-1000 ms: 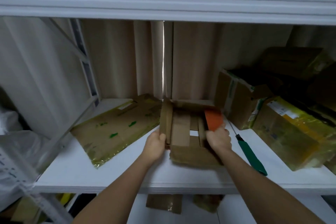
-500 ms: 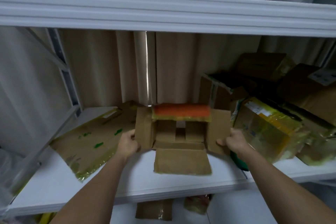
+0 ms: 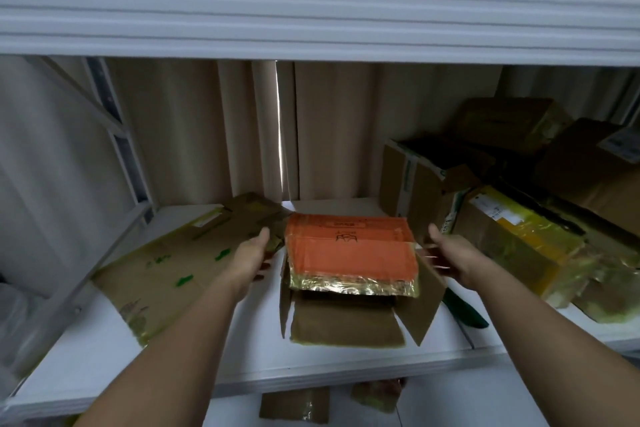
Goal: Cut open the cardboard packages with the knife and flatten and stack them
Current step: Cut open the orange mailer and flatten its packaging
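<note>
white shelf (image 3: 242,360), mid level, me looking down along both forearms

cut-open box (image 3: 349,288) sits near the shelf's middle, partly unfolded. orange flap (image 3: 349,250) on top, folded toward me, with a strip of yellowish tape along its near edge. plain brown flap (image 3: 346,326) lies flat on the shelf in front of it, reaching toward the shelf's front edge. a side flap (image 3: 424,302) stands tilted out at the box's right

my left hand (image 3: 251,255) just left of the box, fingers straight and loose, palm facing the box, gripping nothing. cannot tell whether the fingertips touch the cardboard

my right hand (image 3: 450,253) just right of the box, fingers spread and relaxed, lying against the upper part of the tilted side flap, not curled round it

flattened cardboard sheet (image 3: 173,263) lies left of the box, taped, with green marks on it, angled toward the back-left corner of the shelf; its far corner passes behind my left hand

knife (image 3: 465,310) with green handle lies on the shelf right of the box, mostly hidden behind the side flap and my right forearm

uncut packages (image 3: 512,236) piled right of the box, several wrapped in yellowish tape, stacked toward the back-right

upper shelf edge (image 3: 311,14) runs across above the box. beige curtain (image 3: 329,128) hangs behind it
</note>
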